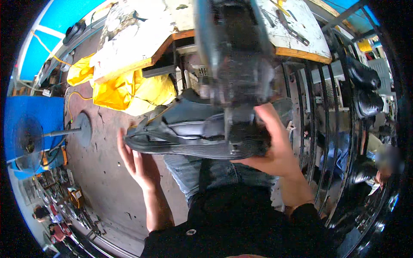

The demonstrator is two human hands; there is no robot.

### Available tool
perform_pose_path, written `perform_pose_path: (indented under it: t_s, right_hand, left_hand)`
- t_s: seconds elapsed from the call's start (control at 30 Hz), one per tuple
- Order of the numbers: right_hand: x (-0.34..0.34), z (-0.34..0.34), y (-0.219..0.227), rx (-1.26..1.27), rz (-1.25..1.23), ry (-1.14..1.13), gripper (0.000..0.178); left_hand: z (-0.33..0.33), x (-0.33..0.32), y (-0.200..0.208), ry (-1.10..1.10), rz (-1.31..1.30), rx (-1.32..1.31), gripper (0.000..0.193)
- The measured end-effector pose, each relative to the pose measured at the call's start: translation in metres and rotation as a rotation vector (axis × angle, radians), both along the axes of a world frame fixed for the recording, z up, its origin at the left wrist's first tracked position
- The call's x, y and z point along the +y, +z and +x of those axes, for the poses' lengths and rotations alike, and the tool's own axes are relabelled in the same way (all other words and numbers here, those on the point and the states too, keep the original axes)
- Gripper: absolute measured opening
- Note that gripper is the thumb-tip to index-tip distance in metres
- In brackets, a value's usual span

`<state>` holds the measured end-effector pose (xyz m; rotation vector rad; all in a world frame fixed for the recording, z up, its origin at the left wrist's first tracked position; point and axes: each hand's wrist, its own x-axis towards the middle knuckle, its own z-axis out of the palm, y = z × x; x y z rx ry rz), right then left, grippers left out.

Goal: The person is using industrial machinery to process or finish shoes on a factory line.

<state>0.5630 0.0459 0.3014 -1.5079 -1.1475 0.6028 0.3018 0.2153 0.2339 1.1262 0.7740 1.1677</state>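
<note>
A black shoe [193,133] with a ridged sole lies sideways in front of me, its sole edge toward my body. My left hand [137,165] is curled against the end at its left, with fingertips on the edge. At the other end my right hand [282,150] grips the shoe, thumb below and fingers above. A dark machine [241,51], blurred, comes down from the top of the view. Its narrow lower part overlaps the right side of the shoe and hides some of it; whether the two touch, I cannot tell.
White worktables [142,38] with wooden edges stand beyond, one bearing a dark tool [294,32]. Yellow sheeting [129,92] hangs beneath. On the right, a black barred rack [327,116] stands near black shoes [368,103] and another person [387,163]. A pedestal fan [32,137] is at left.
</note>
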Motion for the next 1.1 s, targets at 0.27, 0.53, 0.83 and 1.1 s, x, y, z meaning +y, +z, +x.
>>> perform_pose_path:
  t_s: [0.27,0.53,0.83,1.1]
  right_hand:
    - [0.005,0.001,0.016,-0.252,-0.083,0.092,0.095]
    - [0.003,-0.001,0.047,-0.289,-0.228,0.086,0.082]
    - [-0.035,0.006,-0.067,-0.059,0.044,-0.119,0.093]
    - [-0.077,0.043,-0.128,0.071,-0.089,-0.028,0.089]
  left_hand:
    - [0.059,-0.017,0.072,-0.407,0.978,0.724,0.107]
    - [0.087,-0.020,0.065,-0.688,0.258,0.573,0.084]
    - [0.096,-0.040,0.035,-0.631,0.031,0.175,0.082]
    - [0.093,-0.054,-0.003,-0.521,0.079,0.168,0.072]
